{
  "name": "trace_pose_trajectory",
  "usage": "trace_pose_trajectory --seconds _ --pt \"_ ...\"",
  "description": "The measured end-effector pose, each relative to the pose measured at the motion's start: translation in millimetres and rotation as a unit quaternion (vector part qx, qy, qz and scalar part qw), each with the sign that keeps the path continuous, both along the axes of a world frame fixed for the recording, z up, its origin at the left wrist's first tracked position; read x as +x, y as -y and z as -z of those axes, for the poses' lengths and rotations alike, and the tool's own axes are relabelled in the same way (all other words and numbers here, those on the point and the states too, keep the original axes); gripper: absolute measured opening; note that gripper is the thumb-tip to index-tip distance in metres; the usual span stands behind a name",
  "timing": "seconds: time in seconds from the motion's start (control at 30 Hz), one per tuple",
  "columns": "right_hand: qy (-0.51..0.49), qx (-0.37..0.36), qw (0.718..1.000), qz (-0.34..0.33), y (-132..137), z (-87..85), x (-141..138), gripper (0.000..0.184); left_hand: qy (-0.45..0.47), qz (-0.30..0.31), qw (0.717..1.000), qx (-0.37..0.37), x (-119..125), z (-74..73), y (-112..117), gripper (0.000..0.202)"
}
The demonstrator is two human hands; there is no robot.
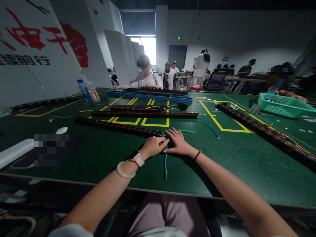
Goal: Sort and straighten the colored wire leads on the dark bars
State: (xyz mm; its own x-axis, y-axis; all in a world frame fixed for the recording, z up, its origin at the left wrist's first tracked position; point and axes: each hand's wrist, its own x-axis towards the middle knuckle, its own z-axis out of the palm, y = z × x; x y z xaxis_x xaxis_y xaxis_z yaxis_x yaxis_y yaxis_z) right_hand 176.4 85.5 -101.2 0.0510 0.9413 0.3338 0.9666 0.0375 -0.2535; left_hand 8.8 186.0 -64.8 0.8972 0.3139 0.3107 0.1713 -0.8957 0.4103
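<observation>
A long dark bar (118, 126) with copper-coloured edges lies slantwise on the green table, its right end close to both hands. From that end a blue cable (166, 163) with a metal ring lug runs toward the table's front edge, and a green wire (187, 131) points right. My left hand (152, 146) is closed, thumb and finger pinched on the upper part of the blue cable. Beside it my right hand (179, 143) is open, fingers spread, palm down by the bar's end, holding nothing I can see. The fingers partly hide the joint between cable and bar.
Behind lies a second bar (148, 114) with its own blue cable (209, 126). A long bar (266, 133) crosses the right side, near a green basket (283, 110). Two bottles (89, 91) stand back left; a white object (16, 152) lies front left. A person (148, 79) sits opposite.
</observation>
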Motion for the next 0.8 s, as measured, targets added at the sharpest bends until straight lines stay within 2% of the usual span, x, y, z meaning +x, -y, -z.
trace_pose_trajectory --seconds 0.1,0.2,0.37,0.5,0.63,0.73,0.8 --pt "0.000 -0.039 0.998 0.042 -1.7 2.0 3.1 0.106 -0.006 0.008 1.000 -0.013 0.0 -0.8 2.8 0.041" --pt "-0.017 -0.074 0.993 0.086 -2.8 0.2 12.3 0.101 -0.007 0.009 0.999 -0.029 0.0 -2.4 5.4 0.039" --pt "-0.003 -0.093 0.990 0.103 -1.7 -12.6 14.5 0.076 0.001 0.004 0.998 -0.066 1.2 -1.4 5.3 0.037" --pt "0.044 -0.094 0.988 0.111 3.8 -28.3 5.1 0.057 0.014 0.001 0.988 -0.151 5.3 4.6 3.6 0.035" --pt "0.077 -0.101 0.986 0.106 9.1 -38.9 -2.9 0.045 -0.038 0.007 0.953 -0.299 12.3 13.2 0.9 0.036" --pt "0.080 -0.106 0.986 0.105 10.6 -40.6 -7.1 0.037 -0.062 0.012 0.907 -0.416 16.4 17.5 -0.5 0.033" --pt "0.083 -0.105 0.985 0.108 10.9 -39.4 -10.0 0.033 -0.055 0.011 0.866 -0.498 17.2 17.5 1.0 0.031"
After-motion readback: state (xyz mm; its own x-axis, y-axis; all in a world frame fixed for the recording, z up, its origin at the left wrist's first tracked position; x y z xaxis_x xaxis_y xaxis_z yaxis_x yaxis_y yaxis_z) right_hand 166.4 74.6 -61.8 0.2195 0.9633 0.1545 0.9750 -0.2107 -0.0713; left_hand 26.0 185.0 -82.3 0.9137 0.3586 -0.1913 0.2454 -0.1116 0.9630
